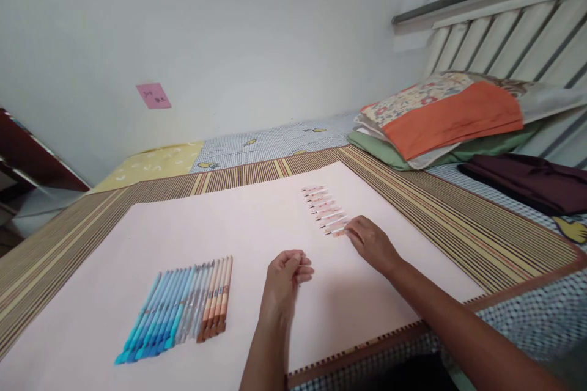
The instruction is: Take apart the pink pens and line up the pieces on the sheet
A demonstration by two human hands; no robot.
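My right hand [370,243] pinches the right end of the nearest pen refill [337,229], a thin pale stick with a dark tip, lying on a pale pink sheet [257,214]. Beyond it, several similar refills [321,201] with pinkish markings form a slanting row, tips to the left. Further left and lower, my left hand [287,275] hovers over the sheet with thumb against forefinger and the other fingers loosely bent; what it may hold is hidden. To its left lie side-by-side pens: blue ones [158,311], clear ones [195,305] and peach ones with brown ends [217,302].
Under the sheet is a striped mat [403,208] on a checked cloth [275,137]. Folded fabrics with an orange band [458,119] and a dark maroon cloth [527,180] lie at right, by a white radiator [513,36]. A pink note [153,96] is on the wall.
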